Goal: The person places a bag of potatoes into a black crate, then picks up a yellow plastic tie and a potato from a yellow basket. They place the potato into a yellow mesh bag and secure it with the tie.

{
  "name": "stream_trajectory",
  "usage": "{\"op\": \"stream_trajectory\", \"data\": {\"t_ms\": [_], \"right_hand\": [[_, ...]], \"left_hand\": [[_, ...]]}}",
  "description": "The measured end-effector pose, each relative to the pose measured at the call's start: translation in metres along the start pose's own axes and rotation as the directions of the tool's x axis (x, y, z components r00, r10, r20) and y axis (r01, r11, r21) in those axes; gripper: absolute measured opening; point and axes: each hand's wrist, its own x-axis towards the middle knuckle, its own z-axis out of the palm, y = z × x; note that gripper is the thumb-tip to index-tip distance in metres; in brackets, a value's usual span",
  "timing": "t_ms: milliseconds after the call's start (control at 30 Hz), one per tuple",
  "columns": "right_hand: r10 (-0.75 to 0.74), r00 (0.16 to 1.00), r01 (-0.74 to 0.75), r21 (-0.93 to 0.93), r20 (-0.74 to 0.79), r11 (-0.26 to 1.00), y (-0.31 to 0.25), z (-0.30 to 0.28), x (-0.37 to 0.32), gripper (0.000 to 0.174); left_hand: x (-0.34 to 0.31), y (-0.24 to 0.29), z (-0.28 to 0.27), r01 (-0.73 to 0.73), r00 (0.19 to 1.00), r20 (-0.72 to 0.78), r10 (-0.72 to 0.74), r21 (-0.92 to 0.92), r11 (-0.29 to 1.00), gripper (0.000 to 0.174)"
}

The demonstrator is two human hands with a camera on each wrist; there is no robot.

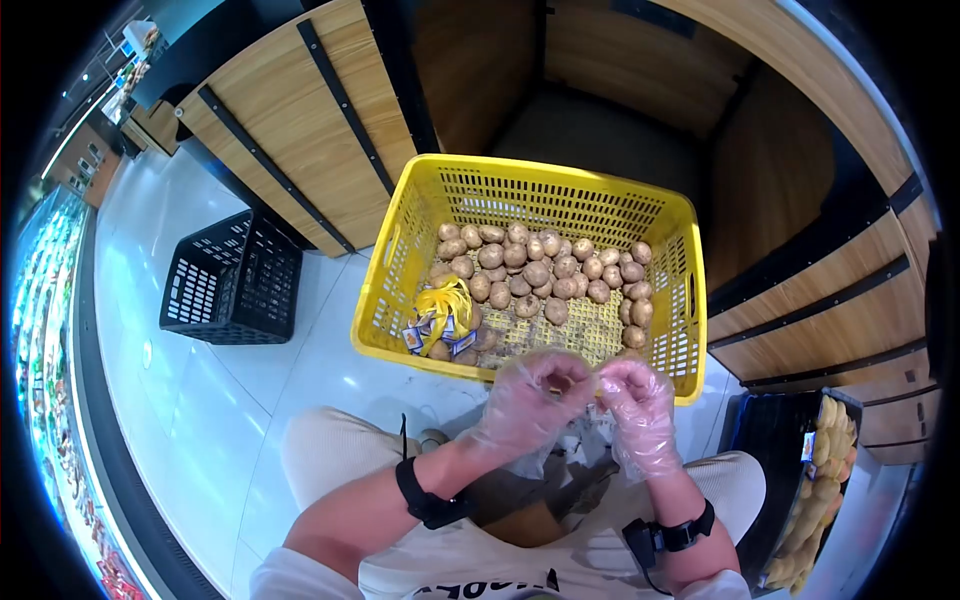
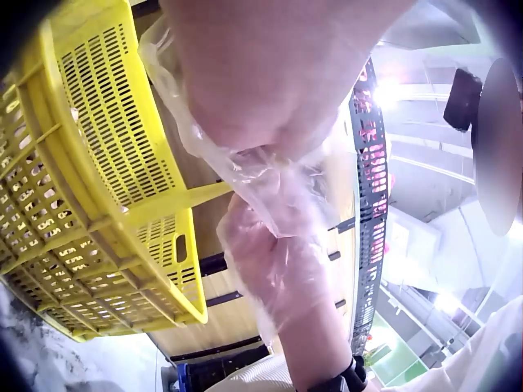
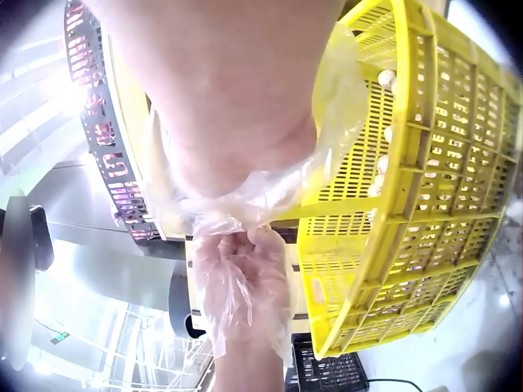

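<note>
Both hands wear clear plastic gloves and meet at the crate's near side. My left hand (image 1: 535, 398) has its thumb and fingers curled toward the right hand (image 1: 637, 405), which pinches with its fingertips. A flat yellow strip (image 2: 184, 201) comes out from between the two sets of fingers in the wrist views; gloves hide its gripped end. Beyond them is a yellow plastic crate (image 1: 560, 175), with many potatoes (image 1: 535, 273) along its back and right side. A bunch of yellow strips with labels (image 1: 443, 305) lies on potatoes at the crate's left.
A black slatted crate (image 1: 235, 280) stands on the tiled floor at left. Wooden panels (image 1: 300, 110) rise behind the yellow crate. A black bin of yellowish produce (image 1: 822, 490) is at the right, and a lit display shelf (image 1: 45, 330) lines the far left.
</note>
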Motion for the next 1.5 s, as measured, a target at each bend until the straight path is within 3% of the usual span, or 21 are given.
{"op": "stream_trajectory", "data": {"t_ms": [200, 267, 400, 467, 600, 733, 800, 833, 867, 900, 933, 1067, 1133, 1200, 1233, 1267, 1333, 1367, 1400, 1433, 1500], "right_hand": [[0.042, 0.999, -0.042, -0.026, -0.009, 0.999, 0.007, -0.006, 0.005, 0.011], [0.043, 0.999, -0.044, -0.034, -0.028, 0.998, 0.007, -0.007, 0.005, 0.009], [0.007, 0.998, -0.009, 0.035, 0.056, 0.999, 0.003, -0.008, 0.006, 0.003], [0.028, 0.988, -0.004, -0.154, 0.152, 0.988, 0.005, -0.014, 0.008, 0.003], [0.103, 0.989, -0.109, 0.048, 0.105, 0.993, 0.003, -0.009, 0.007, 0.007], [0.034, 0.999, -0.035, -0.017, -0.039, 0.999, 0.01, -0.032, 0.021, 0.007], [0.068, 0.994, -0.082, -0.183, -0.082, 0.98, 0.001, -0.046, 0.028, 0.008], [0.029, 0.998, -0.048, -0.34, -0.06, 0.939, 0.004, -0.054, 0.034, 0.01], [-0.002, 1.0, -0.013, -0.486, -0.03, 0.874, 0.004, -0.062, 0.038, 0.011], [0.102, 0.994, -0.06, -0.584, 0.04, 0.81, -0.001, -0.072, 0.048, 0.014], [0.218, 0.975, -0.113, -0.725, 0.052, 0.679, -0.024, -0.066, 0.059, 0.014], [0.334, 0.86, 0.308, -0.914, 0.387, 0.264, -0.014, -0.063, 0.134, 0.017], [0.49, 0.773, 0.357, -0.915, 0.402, 0.187, 0.011, -0.047, 0.174, 0.022], [0.61, 0.672, 0.393, -0.9, 0.421, 0.189, 0.057, -0.039, 0.204, 0.026], [0.709, 0.566, 0.416, -0.888, 0.421, 0.195, 0.089, -0.037, 0.22, 0.031], [0.717, 0.552, 0.426, -0.883, 0.426, 0.197, 0.132, -0.048, 0.234, 0.031], [0.814, 0.316, 0.324, -0.862, 0.487, 0.39, 0.227, -0.09, 0.247, 0.042], [0.819, 0.3, 0.33, -0.859, 0.49, 0.393, 0.262, -0.11, 0.24, 0.042], [0.799, 0.334, -0.161, -0.805, 0.5, 0.571, 0.291, -0.129, 0.226, 0.029], [0.792, 0.373, -0.603, -0.523, 0.483, 0.603, 0.296, -0.127, 0.22, 0.019], [0.827, 0.324, -0.516, -0.647, 0.459, 0.561, 0.268, -0.11, 0.219, 0.018]], "left_hand": [[0.003, 0.005, -0.006, -0.077, 0.995, 0.075, 0.069, 0.105, 0.992, 0.011], [0.004, 0.014, -0.011, 0.22, 0.972, 0.113, -0.205, -0.143, 0.965, 0.007], [0.005, 0.007, -0.009, 0.353, 0.935, 0.141, -0.324, -0.359, 0.864, 0.012], [0.004, -0.007, -0.009, 0.337, 0.942, 0.126, -0.312, -0.355, 0.872, 0.013], [0.006, -0.009, -0.01, 0.255, 0.966, 0.146, -0.215, -0.383, 0.888, 0.011], [0.02, -0.004, -0.027, 0.159, 0.987, 0.084, -0.135, -0.521, 0.839, 0.01], [0.026, -0.001, -0.04, 0.164, 0.981, -0.073, -0.179, -0.176, 0.971, 0.007], [0.029, 0.011, -0.044, 0.139, 0.988, -0.091, -0.123, 0.205, 0.969, 0.013], [0.029, 0.021, -0.052, 0.142, 0.987, -0.103, -0.124, 0.195, 0.971, 0.013], [0.029, 0.03, -0.064, 0.014, 0.995, -0.092, 0.05, 0.588, 0.809, 0.017], [0.03, 0.038, -0.076, -0.085, 0.981, -0.01, 0.192, 0.872, 0.481, 0.021], [0.03, 0.046, -0.11, 0.11, 0.991, -0.129, 0.037, 0.94, 0.323, 0.018], [0.03, 0.048, -0.119, 0.237, 0.971, -0.227, -0.07, 0.914, 0.33, 0.018], [0.023, 0.049, -0.13, 0.129, 0.992, -0.116, -0.059, 0.933, 0.337, 0.018], [0.016, 0.038, -0.135, 0.017, 0.99, -0.067, 0.124, 0.93, 0.367, 0.018], [0.018, 0.039, -0.137, 0.034, 0.99, -0.083, 0.117, 0.928, 0.37, 0.018], [0.026, 0.052, -0.132, 0.123, 0.992, -0.114, -0.047, 0.928, 0.352, 0.019], [0.028, 0.054, -0.132, 0.14, 0.99, -0.128, -0.055, 0.926, 0.352, 0.019], [0.028, 0.055, -0.132, 0.178, 0.982, -0.141, -0.124, 0.909, 0.377, 0.021], [0.03, 0.055, -0.134, 0.214, 0.971, -0.148, -0.19, 0.891, 0.4, 0.022], [0.035, 0.054, -0.138, 0.225, 0.966, -0.151, -0.208, 0.886, 0.405, 0.024]]}}
